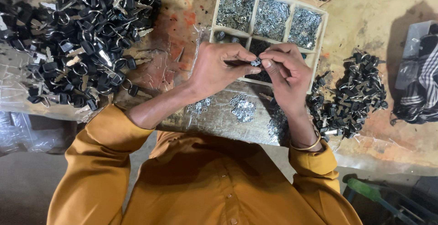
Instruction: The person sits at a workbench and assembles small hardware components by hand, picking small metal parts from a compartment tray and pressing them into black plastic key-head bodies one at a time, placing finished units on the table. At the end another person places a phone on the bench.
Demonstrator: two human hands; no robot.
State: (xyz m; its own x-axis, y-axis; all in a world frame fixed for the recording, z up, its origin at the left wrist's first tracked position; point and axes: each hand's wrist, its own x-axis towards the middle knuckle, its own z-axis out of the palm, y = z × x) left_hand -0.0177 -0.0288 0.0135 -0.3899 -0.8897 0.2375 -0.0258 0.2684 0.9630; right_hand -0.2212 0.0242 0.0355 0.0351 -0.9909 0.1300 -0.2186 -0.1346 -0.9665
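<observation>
The left hand [219, 67] and the right hand [285, 74] are meeting at the centre of the view, just above the near edge of a wooden divided tray [325, 22]. Both hands are pinching narrowly on one small black part [257, 62], thumb and forefinger tips of each hand closing on it from either side, so it is sitting between the two hands. The tray is lying at twelve o'clock from the hands, its three far compartments holding small silvery metal pieces [269, 17] and its near ones holding dark parts. A large heap of black-headed keys on rings [86, 33] is spreading at ten o'clock on the worn counter [365, 10]. A smaller heap of black parts [353, 95] is lying at three o'clock, near the right wrist, which is wearing a thin gold bangle [310, 146]. Loose silvery pieces [242, 107] are lying at six o'clock, just under the hands. A checked cloth [422, 88] is resting at the far right edge. The person is wearing mustard-coloured sleeves [100, 161]
</observation>
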